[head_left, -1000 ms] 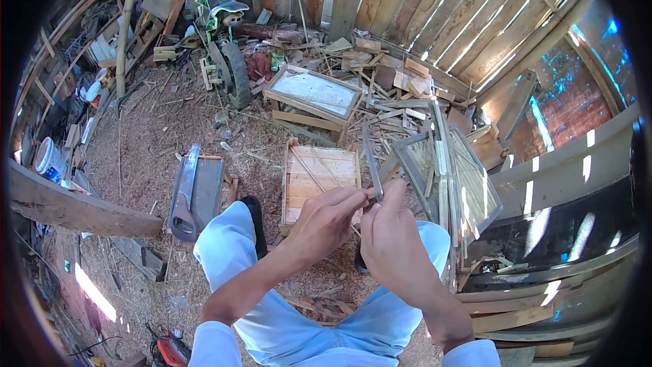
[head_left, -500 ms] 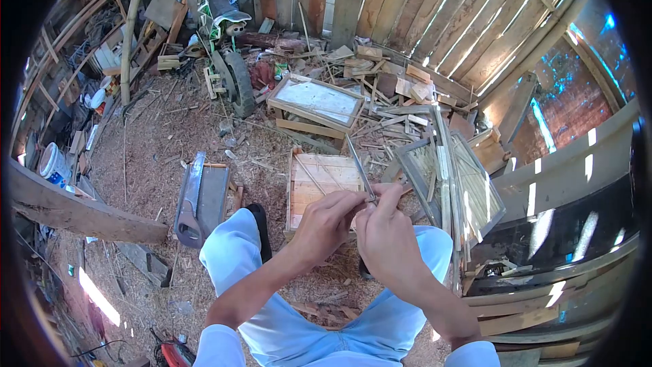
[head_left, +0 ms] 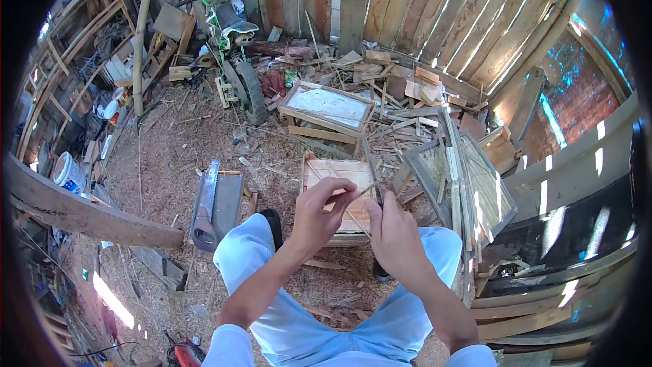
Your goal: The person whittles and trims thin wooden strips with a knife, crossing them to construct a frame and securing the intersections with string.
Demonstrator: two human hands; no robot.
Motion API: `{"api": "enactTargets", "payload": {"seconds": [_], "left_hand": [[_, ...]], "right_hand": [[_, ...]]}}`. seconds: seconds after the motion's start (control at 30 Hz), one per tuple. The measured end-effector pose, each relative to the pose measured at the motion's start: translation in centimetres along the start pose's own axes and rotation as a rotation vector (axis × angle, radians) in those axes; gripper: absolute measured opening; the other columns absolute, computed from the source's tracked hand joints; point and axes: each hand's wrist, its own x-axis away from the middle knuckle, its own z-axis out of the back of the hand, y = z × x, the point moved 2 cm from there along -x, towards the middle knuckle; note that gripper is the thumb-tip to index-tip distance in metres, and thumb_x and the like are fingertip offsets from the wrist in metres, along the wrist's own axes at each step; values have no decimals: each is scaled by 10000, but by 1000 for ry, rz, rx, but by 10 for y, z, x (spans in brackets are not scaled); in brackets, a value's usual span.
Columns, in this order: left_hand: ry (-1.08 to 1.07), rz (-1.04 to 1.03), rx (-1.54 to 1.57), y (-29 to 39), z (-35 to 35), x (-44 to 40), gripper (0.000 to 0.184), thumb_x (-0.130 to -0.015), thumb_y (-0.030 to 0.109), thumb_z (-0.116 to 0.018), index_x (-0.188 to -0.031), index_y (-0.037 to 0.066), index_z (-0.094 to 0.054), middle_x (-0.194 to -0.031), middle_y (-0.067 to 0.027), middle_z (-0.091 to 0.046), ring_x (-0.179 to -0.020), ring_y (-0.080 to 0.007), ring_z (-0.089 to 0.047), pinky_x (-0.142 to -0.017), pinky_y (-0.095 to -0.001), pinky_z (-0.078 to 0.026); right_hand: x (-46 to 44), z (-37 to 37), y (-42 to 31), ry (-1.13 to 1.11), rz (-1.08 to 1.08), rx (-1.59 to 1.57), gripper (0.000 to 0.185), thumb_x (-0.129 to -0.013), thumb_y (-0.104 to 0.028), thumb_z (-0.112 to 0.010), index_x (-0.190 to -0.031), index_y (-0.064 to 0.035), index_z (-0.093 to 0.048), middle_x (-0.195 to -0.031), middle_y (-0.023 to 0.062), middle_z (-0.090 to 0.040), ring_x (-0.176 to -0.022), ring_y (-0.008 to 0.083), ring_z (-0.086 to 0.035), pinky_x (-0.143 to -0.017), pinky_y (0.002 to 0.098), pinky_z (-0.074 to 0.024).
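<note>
In front of my knees, my right hand [head_left: 394, 228] is closed round a knife with a long, narrow blade [head_left: 369, 160] pointing up and away from me. Close beside it, my left hand [head_left: 322, 209] pinches a thin wooden stick [head_left: 368, 189] between thumb and fingers. The stick's tip lies near the blade; whether they touch I cannot tell. Below both hands sits a shallow wooden box [head_left: 305, 180] with thin strips lying in it, partly hidden by my hands.
A handsaw [head_left: 206, 207] lies on a grey board [head_left: 229, 197] to the left. Ahead are a framed panel [head_left: 329, 105], a heap of wood scraps [head_left: 401, 88] and a small motorbike [head_left: 238, 47]. Mesh-like frames [head_left: 485, 187] lean at the right; a thick plank [head_left: 88, 207] juts in from the left.
My hands have moved apart slightly, exposing the stick in my left fingers. The knife blade has swung more upright. The whole view has shifted a little.
</note>
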Motion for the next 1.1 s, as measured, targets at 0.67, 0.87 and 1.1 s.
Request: {"api": "enactTargets", "payload": {"seconds": [0.67,0.87,1.1], "left_hand": [[136,-261,-345,43,7,-38,109,-770,-8,-724,-873,11,-694,-812,-90,-668,-663,-175,-635,-581,-267,-504],[162,-232,-346,41,9,-42,107,-782,-5,-722,-886,-3,-697,-822,-99,-681,-689,-163,-640,-617,-254,-510],[188,-255,-309,27,15,-47,110,-791,5,-715,-896,19,-687,-824,-82,-668,-667,-166,-648,-588,-264,-523]], "right_hand": [[-11,-60,25,44,-25,-149,239,-994,-207,-371,-934,25,-372,-683,303,-572,-693,506,-574,-609,579,-430],[-28,-108,68,-128,-234,51,232,-960,-157,-367,-1038,56,-417,-826,309,-621,-842,495,-596,-757,548,-458],[-39,-156,101,-86,-134,54,297,-999,-223,-318,-993,61,-407,-784,328,-613,-811,491,-610,-696,547,-480]]}}
